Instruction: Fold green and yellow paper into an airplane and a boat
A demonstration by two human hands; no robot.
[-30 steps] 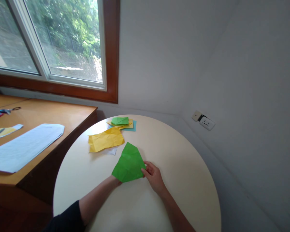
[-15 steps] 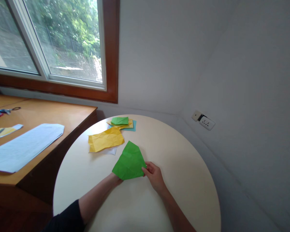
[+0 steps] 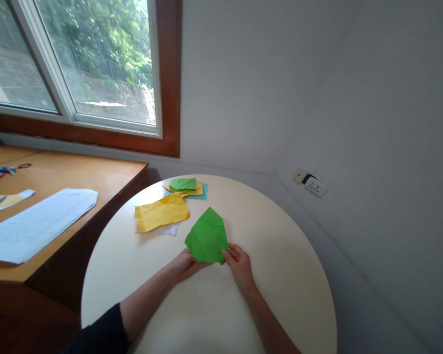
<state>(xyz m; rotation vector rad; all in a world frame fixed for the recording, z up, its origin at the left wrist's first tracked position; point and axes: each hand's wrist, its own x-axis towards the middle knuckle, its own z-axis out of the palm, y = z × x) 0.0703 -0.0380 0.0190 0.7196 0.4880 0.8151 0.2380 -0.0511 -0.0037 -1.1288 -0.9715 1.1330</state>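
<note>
1. My left hand [image 3: 186, 263] and right hand [image 3: 238, 265] sit close together near the middle of the round table [image 3: 280, 275], both gripping the green paper [image 3: 207, 237], which blocks the way at 12 o'clock.
2. At 11 o'clock the crumpled yellow sheet [image 3: 161, 212] lies near, with a white scrap [image 3: 169, 229] under its edge.
3. Farther at 12 o'clock a small stack of coloured papers [image 3: 186, 187] sits by the table's rim.
4. From 1 to 5 o'clock the tabletop lies bare out to its edge; beyond it the wall [image 3: 372, 147] closes in.
5. At 9 o'clock bare tabletop runs to the rim, then the wooden desk [image 3: 96, 172] stands alongside.
</note>
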